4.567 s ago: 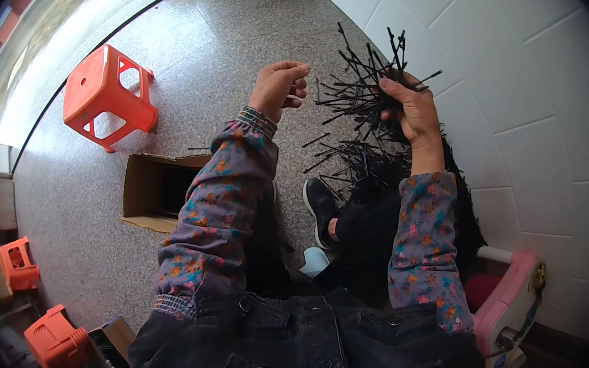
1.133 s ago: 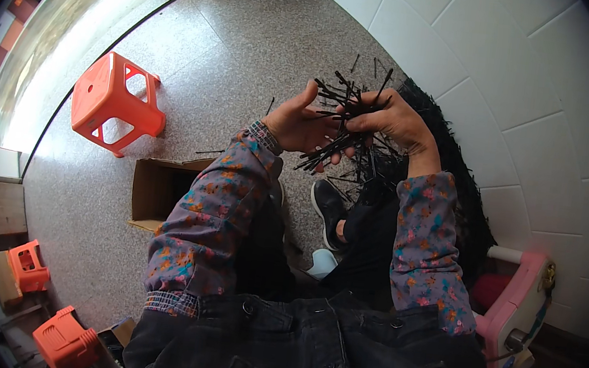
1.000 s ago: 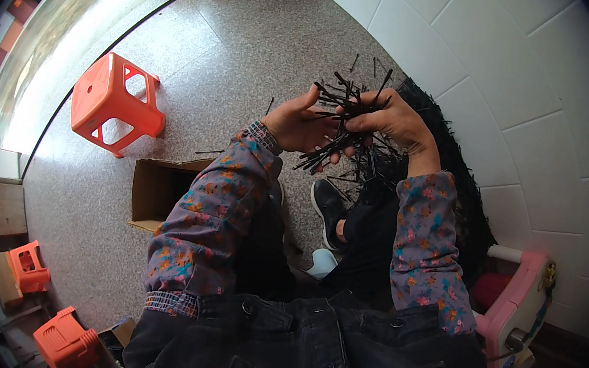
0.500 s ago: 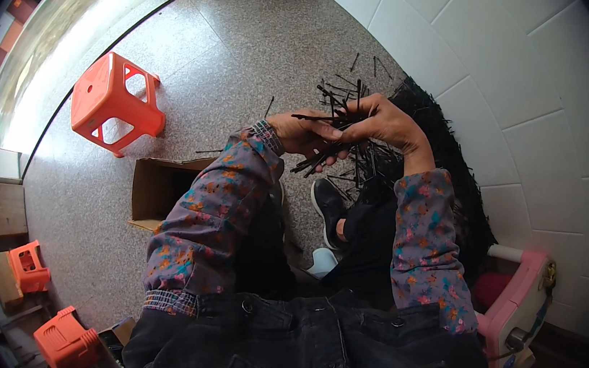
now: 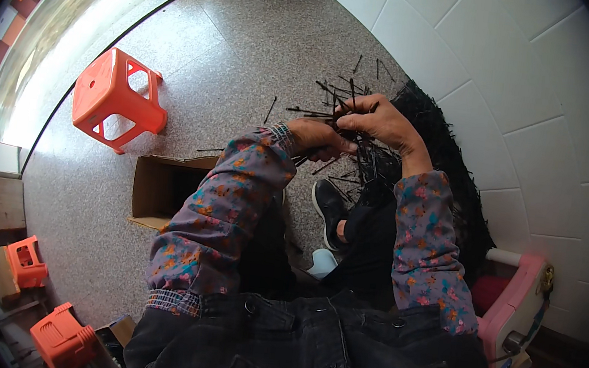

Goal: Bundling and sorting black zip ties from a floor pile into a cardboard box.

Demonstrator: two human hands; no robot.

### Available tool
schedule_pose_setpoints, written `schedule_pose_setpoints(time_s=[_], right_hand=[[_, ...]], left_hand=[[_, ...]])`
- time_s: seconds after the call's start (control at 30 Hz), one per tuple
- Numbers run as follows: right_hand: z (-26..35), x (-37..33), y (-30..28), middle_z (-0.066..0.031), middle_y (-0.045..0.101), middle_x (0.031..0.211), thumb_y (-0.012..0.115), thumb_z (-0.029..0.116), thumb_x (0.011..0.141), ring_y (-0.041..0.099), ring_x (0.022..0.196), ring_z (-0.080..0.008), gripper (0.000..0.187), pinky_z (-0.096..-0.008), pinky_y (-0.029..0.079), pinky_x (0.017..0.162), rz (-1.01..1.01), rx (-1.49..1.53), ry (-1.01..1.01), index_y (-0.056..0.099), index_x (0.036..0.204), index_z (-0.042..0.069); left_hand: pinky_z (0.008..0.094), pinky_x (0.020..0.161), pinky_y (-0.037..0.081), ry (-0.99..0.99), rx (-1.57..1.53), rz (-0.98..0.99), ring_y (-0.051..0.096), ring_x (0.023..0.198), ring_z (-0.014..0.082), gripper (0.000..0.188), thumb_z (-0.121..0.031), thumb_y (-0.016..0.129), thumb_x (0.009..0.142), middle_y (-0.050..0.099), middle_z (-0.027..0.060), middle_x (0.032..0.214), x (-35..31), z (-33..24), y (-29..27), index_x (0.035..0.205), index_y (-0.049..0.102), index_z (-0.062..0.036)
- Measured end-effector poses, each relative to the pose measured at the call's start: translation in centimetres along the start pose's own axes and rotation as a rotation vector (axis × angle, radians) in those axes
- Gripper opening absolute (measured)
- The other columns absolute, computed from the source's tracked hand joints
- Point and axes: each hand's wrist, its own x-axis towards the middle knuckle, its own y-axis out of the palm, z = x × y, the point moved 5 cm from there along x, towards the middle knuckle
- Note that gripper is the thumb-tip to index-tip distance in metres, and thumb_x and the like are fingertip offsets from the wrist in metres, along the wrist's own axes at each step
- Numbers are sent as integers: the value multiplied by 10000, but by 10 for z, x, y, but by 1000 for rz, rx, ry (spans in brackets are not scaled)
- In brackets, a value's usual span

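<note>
Out in front of me, my left hand (image 5: 320,139) is closed round a bunch of thin dark sticks (image 5: 306,111). The fingers wrap the bunch, and several stick ends jut out to the left and below. Close beside it on the right, my right hand (image 5: 381,123) pinches more of these sticks between thumb and fingers, some pointing up. The hands nearly touch, so part of the bunch is hidden. Loose sticks of the same kind lie on the floor beyond and below the hands. To the right, a long black heap (image 5: 450,158) of what look like such sticks runs along the wall.
An open cardboard box (image 5: 152,189) stands left of my legs. Further left is a red plastic stool (image 5: 111,101); smaller red stools (image 5: 64,339) sit at lower left. A pink and white object (image 5: 515,311) stands at my right, near the white tiled wall (image 5: 534,117).
My left hand has moved right and turned, back now upward, closing on the sticks near the right hand. The right hand stays about where it was, still pinching.
</note>
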Motion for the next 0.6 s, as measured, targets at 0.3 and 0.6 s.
schedule_pose_setpoints(time_s=[0.3, 0.6], right_hand=[[0, -9, -29, 4, 625, 765, 650, 140, 768, 559, 629, -59, 240, -199, 408, 434, -297, -19, 87, 627, 979, 29], [-22, -29, -85, 9, 594, 693, 632, 161, 794, 547, 555, -68, 117, -211, 363, 380, -567, 63, 141, 601, 846, 62]], left_hand=[[244, 375, 200, -24, 3, -57, 296, 410, 58, 212, -260, 591, 870, 333, -67, 523, 0, 1, -1, 788, 560, -67], [230, 391, 190, -4, -227, 87, 275, 447, 50, 194, -247, 525, 907, 297, -71, 561, -4, 3, -5, 916, 517, -54]])
